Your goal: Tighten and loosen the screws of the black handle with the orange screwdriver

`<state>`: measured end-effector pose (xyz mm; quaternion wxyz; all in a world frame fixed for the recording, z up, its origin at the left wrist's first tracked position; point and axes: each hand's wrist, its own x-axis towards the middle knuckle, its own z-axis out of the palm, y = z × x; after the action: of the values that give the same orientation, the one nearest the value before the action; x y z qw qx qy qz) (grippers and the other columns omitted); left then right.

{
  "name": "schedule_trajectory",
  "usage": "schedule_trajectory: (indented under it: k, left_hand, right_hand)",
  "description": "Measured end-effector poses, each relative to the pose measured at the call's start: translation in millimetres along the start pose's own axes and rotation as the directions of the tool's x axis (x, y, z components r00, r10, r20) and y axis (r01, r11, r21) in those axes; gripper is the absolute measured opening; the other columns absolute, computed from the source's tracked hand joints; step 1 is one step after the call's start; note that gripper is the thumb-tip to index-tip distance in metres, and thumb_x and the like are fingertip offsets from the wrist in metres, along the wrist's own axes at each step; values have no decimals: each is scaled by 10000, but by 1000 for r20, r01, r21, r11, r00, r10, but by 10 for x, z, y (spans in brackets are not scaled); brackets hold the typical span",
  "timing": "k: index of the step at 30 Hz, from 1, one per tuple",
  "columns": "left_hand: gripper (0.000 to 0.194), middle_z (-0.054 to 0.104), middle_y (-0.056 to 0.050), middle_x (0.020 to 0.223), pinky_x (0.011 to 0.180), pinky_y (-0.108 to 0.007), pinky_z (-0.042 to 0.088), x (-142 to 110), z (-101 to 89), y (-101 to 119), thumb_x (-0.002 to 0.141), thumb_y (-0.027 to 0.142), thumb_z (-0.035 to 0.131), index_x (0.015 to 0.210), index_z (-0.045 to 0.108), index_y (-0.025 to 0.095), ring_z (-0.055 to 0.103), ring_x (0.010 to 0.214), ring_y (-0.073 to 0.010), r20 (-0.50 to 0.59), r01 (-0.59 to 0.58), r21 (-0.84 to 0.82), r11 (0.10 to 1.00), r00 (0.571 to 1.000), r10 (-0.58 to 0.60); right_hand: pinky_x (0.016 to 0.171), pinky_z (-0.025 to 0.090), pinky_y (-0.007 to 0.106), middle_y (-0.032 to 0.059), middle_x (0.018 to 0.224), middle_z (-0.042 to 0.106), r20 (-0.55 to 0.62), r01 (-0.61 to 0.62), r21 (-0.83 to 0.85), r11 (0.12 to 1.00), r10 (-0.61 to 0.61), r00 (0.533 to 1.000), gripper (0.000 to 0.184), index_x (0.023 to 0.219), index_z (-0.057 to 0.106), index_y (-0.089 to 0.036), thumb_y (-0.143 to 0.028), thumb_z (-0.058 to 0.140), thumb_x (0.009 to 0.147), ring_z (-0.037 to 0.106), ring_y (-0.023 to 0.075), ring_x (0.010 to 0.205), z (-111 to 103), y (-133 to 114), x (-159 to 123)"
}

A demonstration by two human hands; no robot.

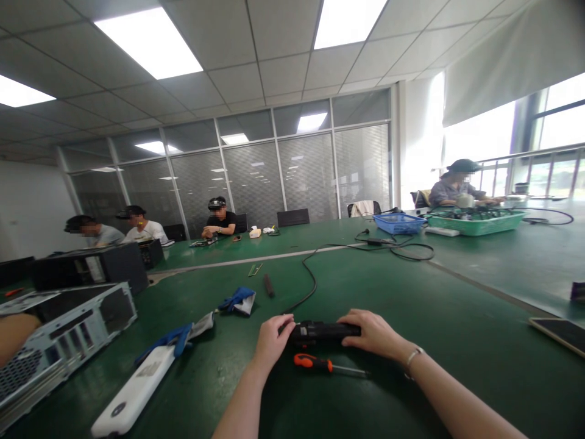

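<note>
Head view: the black cylindrical tool (324,331) lies across the green counter (411,378), the left hand's (273,341) fingers grasping its left end, the right hand's (372,332) fingers curled around its right end. Nearer the wearer than the tool sits an orange-handled screwdriver (315,363); left of it, a blue-and-grey glove (238,301).

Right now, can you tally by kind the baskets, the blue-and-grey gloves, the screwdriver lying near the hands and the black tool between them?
Baskets (blue, green): 2
Gloves: 2
Screwdriver: 1
Black tool, between left hand and right hand: 1
Total: 6
</note>
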<state>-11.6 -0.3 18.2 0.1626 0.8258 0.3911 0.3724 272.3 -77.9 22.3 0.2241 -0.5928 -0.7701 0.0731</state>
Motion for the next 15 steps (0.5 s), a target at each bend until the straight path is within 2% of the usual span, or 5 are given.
schedule_trajectory:
  k: [4, 8, 11, 15]
  left_hand:
    - [259, 728, -45, 1020, 876, -300, 510, 2, -9, -20, 859, 285, 557, 1050, 709, 198, 666, 936, -210, -52, -23, -3, 1000, 998, 23]
    - [249, 729, -48, 1007, 847, -299, 516, -13, -21, -19, 872, 275, 543, 1039, 711, 201, 665, 913, -206, -59, -35, -8, 999, 998, 35]
    - [251, 728, -45, 1012, 837, -291, 518, -32, -18, -1, 868, 267, 546, 1046, 711, 203, 661, 917, -201, -7, -26, -21, 999, 1000, 26]
    - [242, 728, -37, 1019, 872, -311, 502, -57, 5, 33, 853, 274, 564, 1029, 720, 218, 658, 923, -206, 84, -1, -8, 1000, 996, 2]
  right_hand:
    - [778, 459, 298, 26, 1002, 646, -60, -18, -30, 999, 17, 998, 405, 1110, 661, -323, -528, 622, 763, 615, 212, 864, 28, 113, 18]
    - [738, 466, 304, 39, 998, 647, -151, -136, -98, 986, 121, 981, 398, 1118, 656, -314, -529, 567, 795, 621, 223, 860, 53, 399, 18]
    - [709, 479, 330, 63, 1016, 650, -238, -265, -132, 955, 229, 944, 442, 1139, 645, -297, -559, 516, 806, 629, 251, 879, 43, 772, -37]
    - [629, 486, 401, 127, 1009, 652, -348, -459, -136, 878, 391, 852, 527, 1115, 661, -276, -636, 450, 793, 637, 314, 841, -39, 1451, -251]
